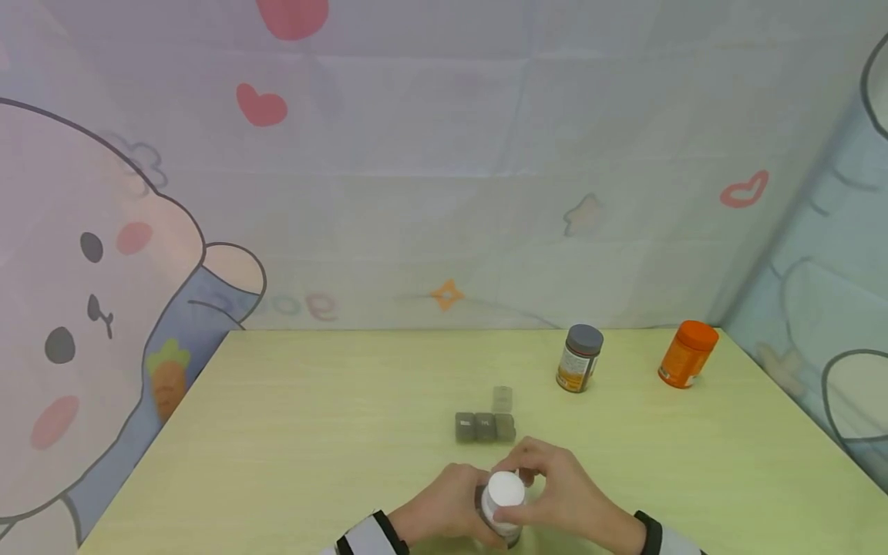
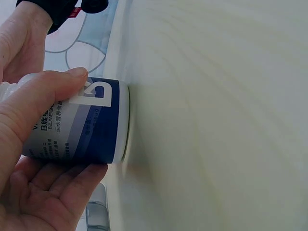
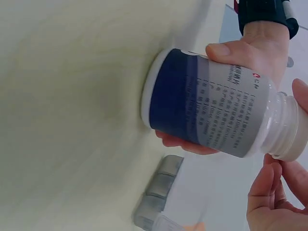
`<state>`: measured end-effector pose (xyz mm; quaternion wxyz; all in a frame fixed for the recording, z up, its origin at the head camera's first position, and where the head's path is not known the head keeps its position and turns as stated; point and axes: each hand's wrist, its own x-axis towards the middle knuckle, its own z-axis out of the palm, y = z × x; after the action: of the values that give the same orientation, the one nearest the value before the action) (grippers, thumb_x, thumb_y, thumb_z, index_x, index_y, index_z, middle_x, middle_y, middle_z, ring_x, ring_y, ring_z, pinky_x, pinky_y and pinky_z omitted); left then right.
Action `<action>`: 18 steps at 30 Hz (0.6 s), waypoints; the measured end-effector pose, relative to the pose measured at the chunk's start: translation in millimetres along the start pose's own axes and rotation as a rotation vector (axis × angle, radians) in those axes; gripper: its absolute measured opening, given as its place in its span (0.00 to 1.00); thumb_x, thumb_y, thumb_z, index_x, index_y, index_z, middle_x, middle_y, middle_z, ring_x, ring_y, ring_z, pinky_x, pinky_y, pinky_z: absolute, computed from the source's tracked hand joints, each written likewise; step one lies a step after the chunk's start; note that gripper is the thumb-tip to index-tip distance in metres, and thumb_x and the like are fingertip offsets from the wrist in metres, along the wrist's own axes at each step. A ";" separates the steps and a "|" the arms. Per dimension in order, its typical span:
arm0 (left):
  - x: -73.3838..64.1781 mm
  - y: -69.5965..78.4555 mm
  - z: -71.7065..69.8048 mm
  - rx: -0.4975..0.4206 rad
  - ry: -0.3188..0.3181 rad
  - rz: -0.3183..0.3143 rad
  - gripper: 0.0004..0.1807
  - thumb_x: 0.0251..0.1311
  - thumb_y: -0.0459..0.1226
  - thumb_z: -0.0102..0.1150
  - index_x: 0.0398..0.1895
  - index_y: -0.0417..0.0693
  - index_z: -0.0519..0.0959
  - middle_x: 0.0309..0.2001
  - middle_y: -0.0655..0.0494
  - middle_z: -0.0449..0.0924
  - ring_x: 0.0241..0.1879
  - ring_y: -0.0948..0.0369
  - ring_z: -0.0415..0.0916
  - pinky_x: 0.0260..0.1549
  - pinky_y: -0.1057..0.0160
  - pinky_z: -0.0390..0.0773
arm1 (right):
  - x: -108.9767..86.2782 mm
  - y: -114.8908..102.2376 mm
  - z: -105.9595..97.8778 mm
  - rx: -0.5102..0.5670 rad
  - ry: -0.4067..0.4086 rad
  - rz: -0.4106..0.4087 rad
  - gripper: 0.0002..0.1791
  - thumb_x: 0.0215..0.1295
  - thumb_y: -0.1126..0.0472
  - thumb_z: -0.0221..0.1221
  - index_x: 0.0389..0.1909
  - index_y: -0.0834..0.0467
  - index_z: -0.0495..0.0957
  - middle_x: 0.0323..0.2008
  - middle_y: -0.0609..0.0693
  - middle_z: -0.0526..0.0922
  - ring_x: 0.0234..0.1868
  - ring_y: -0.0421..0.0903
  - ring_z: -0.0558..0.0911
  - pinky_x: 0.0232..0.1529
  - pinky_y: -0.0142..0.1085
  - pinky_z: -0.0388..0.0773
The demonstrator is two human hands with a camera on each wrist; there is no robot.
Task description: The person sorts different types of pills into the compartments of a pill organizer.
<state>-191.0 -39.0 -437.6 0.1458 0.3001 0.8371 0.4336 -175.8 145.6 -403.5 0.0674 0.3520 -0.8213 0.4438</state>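
Note:
A white vitamin bottle (image 3: 207, 103) with a blue and white label stands upright close over the table in front of me. My left hand (image 1: 451, 505) grips its body, thumb on one side and fingers on the other. At the top, my right hand (image 1: 555, 493) pinches the white cap (image 3: 294, 130) between thumb and fingers. Threads of the bottle's neck show below the cap in the right wrist view. Just beyond the hands lies a grey pill organizer (image 1: 475, 428), with the clear lid (image 1: 502, 399) of its right compartment flipped back.
Farther back on the pale yellow table (image 1: 333, 401) stands a brown jar (image 1: 579, 358) with a grey lid. To its right is an orange bottle (image 1: 687, 354) with an orange cap. A printed curtain (image 1: 416, 154) hangs behind the table's back edge.

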 end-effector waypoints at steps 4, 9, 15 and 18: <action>-0.2 0.4 -0.8 -0.007 -0.004 -0.003 0.18 0.31 0.35 0.76 0.31 0.49 0.81 0.28 0.70 0.78 0.29 0.75 0.71 0.32 0.74 0.72 | 5.8 -7.8 -10.1 0.016 -0.022 0.010 0.18 0.44 0.54 0.70 0.37 0.53 0.80 0.30 0.42 0.76 0.29 0.37 0.71 0.27 0.31 0.72; 1.0 0.1 -1.7 0.000 -0.023 0.000 0.19 0.31 0.36 0.76 0.32 0.48 0.81 0.27 0.71 0.78 0.29 0.76 0.72 0.32 0.74 0.71 | 13.1 -16.3 -26.9 0.066 -0.026 0.055 0.19 0.46 0.55 0.69 0.41 0.56 0.79 0.34 0.46 0.79 0.32 0.37 0.75 0.33 0.31 0.76; 1.5 0.0 -1.9 -0.021 -0.031 0.010 0.21 0.31 0.35 0.76 0.35 0.47 0.81 0.28 0.71 0.78 0.29 0.76 0.72 0.33 0.74 0.71 | 20.0 -23.6 -50.7 0.100 0.018 0.160 0.23 0.47 0.59 0.69 0.44 0.63 0.76 0.40 0.55 0.79 0.37 0.40 0.80 0.39 0.32 0.77; 0.8 1.5 -2.2 -0.001 -0.028 0.012 0.22 0.31 0.36 0.76 0.36 0.47 0.82 0.29 0.71 0.78 0.29 0.77 0.71 0.33 0.74 0.71 | 21.9 -25.6 -60.7 0.087 0.055 0.230 0.23 0.45 0.60 0.69 0.43 0.63 0.75 0.41 0.56 0.79 0.38 0.40 0.80 0.40 0.31 0.77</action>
<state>-192.2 -39.3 -435.1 0.1549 0.3108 0.8330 0.4307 -188.0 172.2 -340.5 0.0232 0.2455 -0.8342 0.4932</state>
